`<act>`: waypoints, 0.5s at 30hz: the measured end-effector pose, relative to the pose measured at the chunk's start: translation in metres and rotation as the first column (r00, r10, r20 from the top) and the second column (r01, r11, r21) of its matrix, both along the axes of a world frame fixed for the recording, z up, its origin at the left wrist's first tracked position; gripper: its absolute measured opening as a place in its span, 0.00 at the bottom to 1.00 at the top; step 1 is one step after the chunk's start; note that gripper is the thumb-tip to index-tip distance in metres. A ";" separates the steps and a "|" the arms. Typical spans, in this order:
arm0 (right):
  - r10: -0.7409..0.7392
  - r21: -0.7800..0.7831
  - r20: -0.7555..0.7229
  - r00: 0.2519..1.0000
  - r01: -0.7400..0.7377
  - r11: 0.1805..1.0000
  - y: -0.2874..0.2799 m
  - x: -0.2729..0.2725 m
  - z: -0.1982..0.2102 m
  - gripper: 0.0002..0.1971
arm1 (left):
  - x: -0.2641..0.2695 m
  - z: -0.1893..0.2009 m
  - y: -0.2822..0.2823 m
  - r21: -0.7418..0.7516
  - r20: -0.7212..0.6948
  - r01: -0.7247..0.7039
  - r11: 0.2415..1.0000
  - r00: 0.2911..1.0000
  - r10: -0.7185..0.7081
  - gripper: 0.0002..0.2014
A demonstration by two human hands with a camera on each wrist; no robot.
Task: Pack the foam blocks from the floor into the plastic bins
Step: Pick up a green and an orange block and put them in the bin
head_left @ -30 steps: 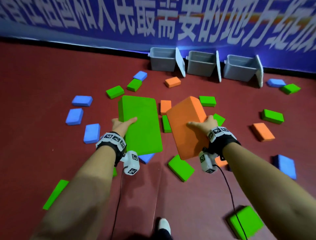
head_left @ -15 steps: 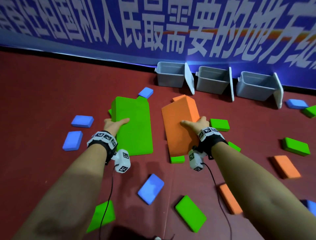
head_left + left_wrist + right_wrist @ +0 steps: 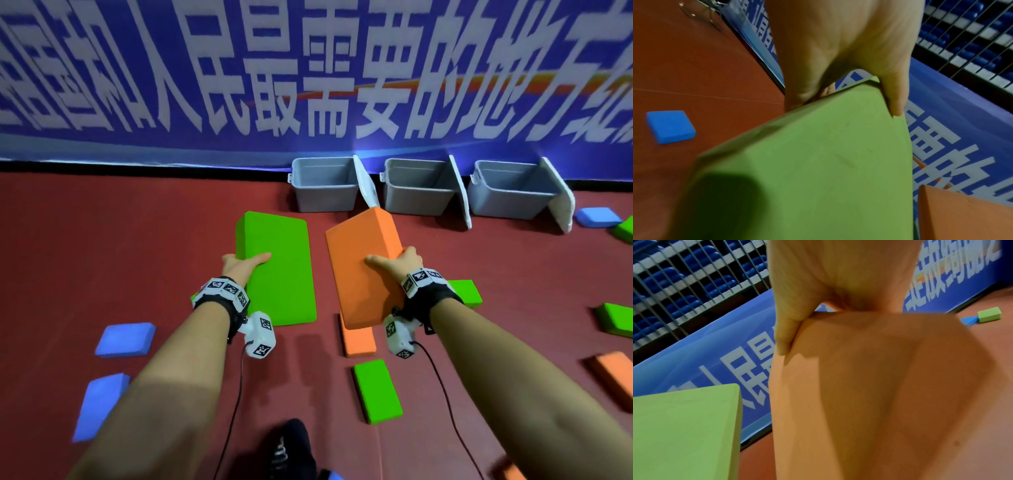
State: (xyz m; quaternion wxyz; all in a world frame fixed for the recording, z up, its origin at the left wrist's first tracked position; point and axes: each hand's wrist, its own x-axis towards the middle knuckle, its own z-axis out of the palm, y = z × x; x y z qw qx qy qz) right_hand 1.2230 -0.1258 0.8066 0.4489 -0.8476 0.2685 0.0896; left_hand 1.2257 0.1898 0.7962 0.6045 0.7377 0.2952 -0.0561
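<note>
My left hand (image 3: 245,263) grips a large green foam block (image 3: 279,270) by its near left edge, thumb on top; the left wrist view shows the thumb (image 3: 894,97) over the green block (image 3: 818,170). My right hand (image 3: 397,262) holds a large orange foam block (image 3: 363,270) the same way, tilted, and the right wrist view shows the thumb (image 3: 786,337) pressed on the orange block (image 3: 869,394). Both blocks are carried above the red floor. Three grey plastic bins (image 3: 323,186) (image 3: 416,190) (image 3: 507,195) stand open by the wall ahead.
White lids (image 3: 366,185) lean against each bin's right side. Smaller blue (image 3: 125,339), green (image 3: 376,390) and orange blocks (image 3: 358,339) lie scattered on the floor around me. My dark shoe (image 3: 291,452) is at the bottom. A blue banner wall (image 3: 308,85) closes the far side.
I have walked forward with both blocks held; the bins are nearer and larger, and floor blocks have slid toward the bottom of the view.
</note>
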 end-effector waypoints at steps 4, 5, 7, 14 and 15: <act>-0.096 0.032 -0.026 0.995 0.097 0.995 0.024 0.097 -0.007 0.48 | 0.114 -0.007 0.020 -0.034 -0.049 0.025 0.999 0.998 -0.027 0.43; -0.110 0.041 -0.033 0.993 0.111 0.993 0.027 0.115 -0.006 0.47 | 0.136 -0.004 0.023 -0.042 -0.042 0.029 0.999 0.999 -0.031 0.41; -0.133 0.050 -0.054 0.990 0.136 0.989 0.033 0.163 -0.003 0.45 | 0.192 0.004 0.028 -0.031 -0.022 0.050 0.998 0.998 -0.051 0.42; -0.071 -0.023 -0.036 0.997 0.070 0.997 0.038 0.350 -0.018 0.50 | 0.374 -0.006 0.033 0.025 0.080 0.263 0.965 0.961 -0.264 0.62; -0.065 -0.020 -0.025 0.998 0.064 0.998 0.038 0.378 -0.022 0.48 | 0.398 -0.006 0.031 0.047 0.076 0.294 0.955 0.952 -0.297 0.62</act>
